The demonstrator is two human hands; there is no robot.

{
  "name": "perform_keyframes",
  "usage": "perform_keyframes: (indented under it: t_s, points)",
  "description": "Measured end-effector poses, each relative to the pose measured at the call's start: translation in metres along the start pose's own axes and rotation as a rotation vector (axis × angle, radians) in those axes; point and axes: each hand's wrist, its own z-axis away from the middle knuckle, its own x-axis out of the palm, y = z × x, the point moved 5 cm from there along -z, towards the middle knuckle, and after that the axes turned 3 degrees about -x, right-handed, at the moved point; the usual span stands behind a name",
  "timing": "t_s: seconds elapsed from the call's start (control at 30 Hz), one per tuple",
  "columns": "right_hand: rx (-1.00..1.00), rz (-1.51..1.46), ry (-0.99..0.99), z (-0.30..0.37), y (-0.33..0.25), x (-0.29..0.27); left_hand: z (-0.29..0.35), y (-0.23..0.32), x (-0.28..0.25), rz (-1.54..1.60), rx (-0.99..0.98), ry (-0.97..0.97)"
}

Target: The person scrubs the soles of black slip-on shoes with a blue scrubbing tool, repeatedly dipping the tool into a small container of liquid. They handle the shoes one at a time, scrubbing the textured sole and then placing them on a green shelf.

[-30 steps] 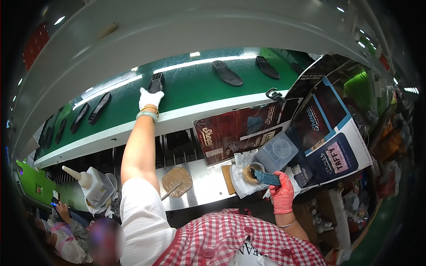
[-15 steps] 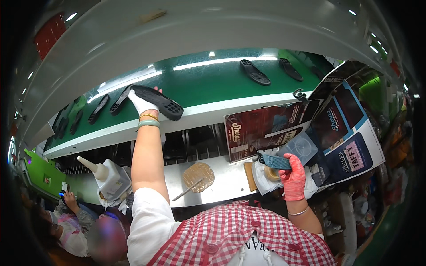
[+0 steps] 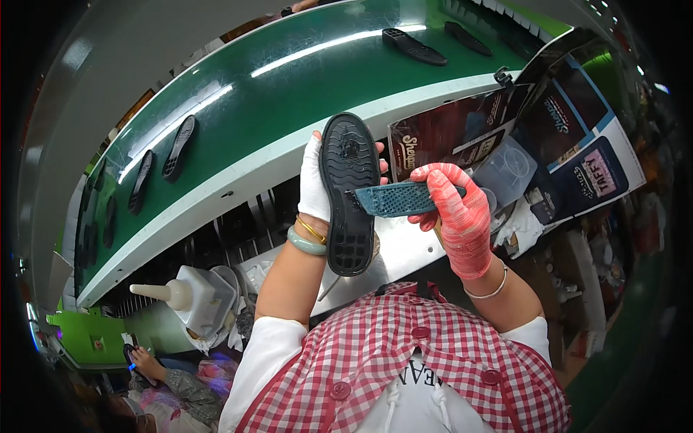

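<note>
1. Here the left hand (image 3: 315, 186), in a white glove, is wrapped around a black shoe sole (image 3: 349, 193), with its fingers gripping the far edge and the tread side facing up toward the person.
2. The sole stands roughly upright in front of the chest, toe end up, just below the pale rim of the green conveyor belt (image 3: 289, 101).
3. The right hand (image 3: 460, 216), in a red glove, is clenched around the handle of a blue flat brush (image 3: 393, 198), whose tip touches the sole's middle.
4. More black soles (image 3: 413, 46) lie spaced along the belt, well apart from the hands.
5. A white glue bottle (image 3: 189, 296) with a long nozzle sits at lower left, near another person's hand (image 3: 144, 359).
</note>
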Motion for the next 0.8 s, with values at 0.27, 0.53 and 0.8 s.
perform_keyframes:
  t_s: [0.27, 0.53, 0.8]
  points:
    - [0.014, 0.057, 0.061, 0.000, 0.005, 0.015, -0.001, -0.008, -0.005, -0.033, -0.093, 0.053]
    - [0.074, 0.123, 0.025, -0.002, 0.013, 0.015, -0.009, -0.008, -0.009, -0.039, -0.121, 0.026]
    - [0.086, 0.120, 0.017, 0.002, 0.013, 0.021, -0.010, -0.003, -0.015, -0.059, -0.128, 0.006]
